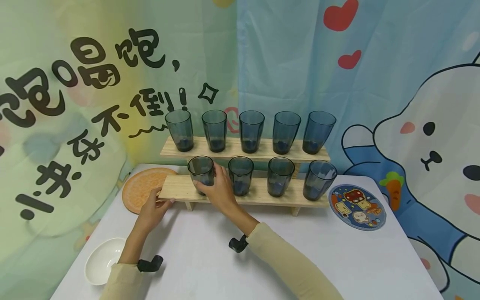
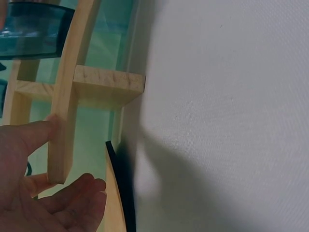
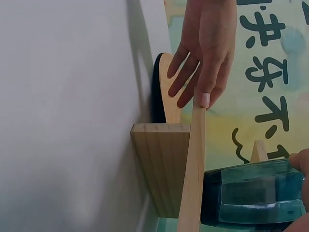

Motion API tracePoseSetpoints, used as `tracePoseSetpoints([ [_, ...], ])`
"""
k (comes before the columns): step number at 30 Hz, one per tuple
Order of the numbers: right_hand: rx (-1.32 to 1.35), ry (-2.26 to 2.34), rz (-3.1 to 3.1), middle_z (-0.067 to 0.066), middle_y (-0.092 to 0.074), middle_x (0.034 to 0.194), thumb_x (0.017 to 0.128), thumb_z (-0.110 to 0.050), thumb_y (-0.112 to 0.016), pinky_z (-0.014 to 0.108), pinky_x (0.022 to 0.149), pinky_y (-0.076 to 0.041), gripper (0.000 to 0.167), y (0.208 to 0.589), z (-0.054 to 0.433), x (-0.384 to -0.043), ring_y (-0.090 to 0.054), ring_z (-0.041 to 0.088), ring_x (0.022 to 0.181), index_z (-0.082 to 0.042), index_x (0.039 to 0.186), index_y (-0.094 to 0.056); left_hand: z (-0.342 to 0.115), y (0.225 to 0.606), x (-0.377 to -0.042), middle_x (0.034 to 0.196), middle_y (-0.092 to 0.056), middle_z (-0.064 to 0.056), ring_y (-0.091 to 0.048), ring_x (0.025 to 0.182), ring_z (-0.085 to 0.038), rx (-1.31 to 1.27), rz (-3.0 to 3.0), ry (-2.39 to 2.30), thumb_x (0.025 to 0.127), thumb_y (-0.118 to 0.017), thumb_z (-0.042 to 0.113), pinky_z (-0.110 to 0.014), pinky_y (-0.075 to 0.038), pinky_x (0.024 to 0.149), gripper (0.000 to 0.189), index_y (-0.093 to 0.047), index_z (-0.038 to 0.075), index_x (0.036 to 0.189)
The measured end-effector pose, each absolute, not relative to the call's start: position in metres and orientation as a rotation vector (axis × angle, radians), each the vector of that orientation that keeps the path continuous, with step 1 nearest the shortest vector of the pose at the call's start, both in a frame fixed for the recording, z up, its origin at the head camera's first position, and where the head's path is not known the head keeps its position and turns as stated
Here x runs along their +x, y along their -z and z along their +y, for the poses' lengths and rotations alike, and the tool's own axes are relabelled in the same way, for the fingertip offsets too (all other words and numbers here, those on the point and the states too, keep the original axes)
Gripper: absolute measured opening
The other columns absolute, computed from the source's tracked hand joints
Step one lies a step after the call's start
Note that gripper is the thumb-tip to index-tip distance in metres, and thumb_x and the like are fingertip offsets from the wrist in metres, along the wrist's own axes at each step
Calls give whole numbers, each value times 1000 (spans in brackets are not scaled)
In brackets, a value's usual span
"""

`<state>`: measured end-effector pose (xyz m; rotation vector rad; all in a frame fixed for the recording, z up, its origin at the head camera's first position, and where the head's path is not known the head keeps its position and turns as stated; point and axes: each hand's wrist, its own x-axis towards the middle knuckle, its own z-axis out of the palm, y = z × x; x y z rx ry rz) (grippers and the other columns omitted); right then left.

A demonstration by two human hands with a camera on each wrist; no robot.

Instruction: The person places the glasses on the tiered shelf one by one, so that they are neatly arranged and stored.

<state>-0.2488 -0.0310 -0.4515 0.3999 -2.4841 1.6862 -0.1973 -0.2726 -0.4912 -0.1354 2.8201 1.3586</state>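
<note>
In the head view, my right hand (image 1: 219, 191) grips a blue-grey drinking glass (image 1: 201, 166), thumb on one side and fingers on the other. That glass stands upright on the lower board of a two-tier wooden rack (image 1: 176, 188), the leftmost of its row. My left hand (image 1: 153, 211) is at the left end of this lower board. Seen from the left wrist, the thumb (image 2: 41, 133) presses one face of the board and the index finger bears on the other side, pinching its end. The remaining fingers (image 3: 179, 79) stretch out loosely beneath.
Three more glasses (image 1: 241, 177) stand on the lower board, and several glasses (image 1: 252, 129) line the upper board. An orange round mat (image 1: 140, 187) lies left of the rack, a blue patterned mat (image 1: 358, 208) right of it. A white bowl (image 1: 103, 262) sits near my left forearm.
</note>
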Motion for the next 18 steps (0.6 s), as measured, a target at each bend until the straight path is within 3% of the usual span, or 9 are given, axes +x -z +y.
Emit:
tracePoseSetpoints([
  [7,411,-1672,-2534,17,-44,161,94,-42,-81,56,116,-44,93,454,-27,-248,-47,34,146,-11,165,-31,-273,491,-201,155,-42,-40,-55,136,-54,-89,2820,-1367,109,-63,26,-61,-48,111,73,-24,-7,161],
  [14,507,-1634,-2698,17,-24,173,100,-40,-75,64,120,-37,96,449,-6,-222,-31,42,157,-13,170,-15,-274,479,-192,162,-23,-42,-25,152,-58,-123,2918,-1257,109,-61,31,-69,-28,122,79,-20,-13,160],
  [18,646,-1514,-2821,14,-22,174,105,-41,-67,64,118,-40,86,442,19,-193,-31,41,157,-17,170,-16,-274,469,-182,161,-27,-41,-25,152,-57,-82,3012,-1197,108,-61,32,-70,-26,122,77,-24,-12,160],
])
